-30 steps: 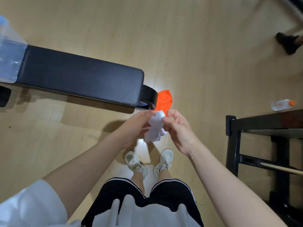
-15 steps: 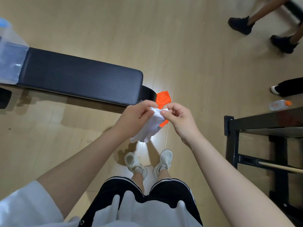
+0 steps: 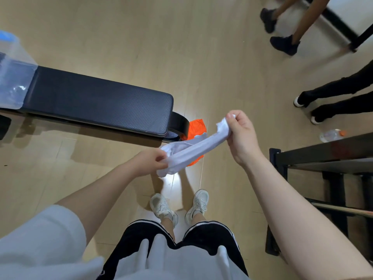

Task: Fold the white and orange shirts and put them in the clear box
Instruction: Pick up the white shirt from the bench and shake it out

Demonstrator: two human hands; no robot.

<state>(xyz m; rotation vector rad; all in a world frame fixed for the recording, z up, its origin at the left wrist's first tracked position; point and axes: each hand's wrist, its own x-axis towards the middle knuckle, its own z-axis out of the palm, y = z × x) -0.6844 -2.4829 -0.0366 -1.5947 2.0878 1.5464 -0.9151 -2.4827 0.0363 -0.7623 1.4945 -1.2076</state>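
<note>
The white shirt (image 3: 187, 151) looks tiny, limp and light — both hands, left hand (image 3: 148, 161) and right hand (image 3: 241, 131), are pinched on its opposite ends, stretching it — best held by its corners.

White shirt (image 3: 189, 152), orange shirt (image 3: 195, 128), black bench (image 3: 96, 106)

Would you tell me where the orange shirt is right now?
In the head view, the orange shirt lies on the floor at the bench's right end, partly behind the white shirt.
</note>
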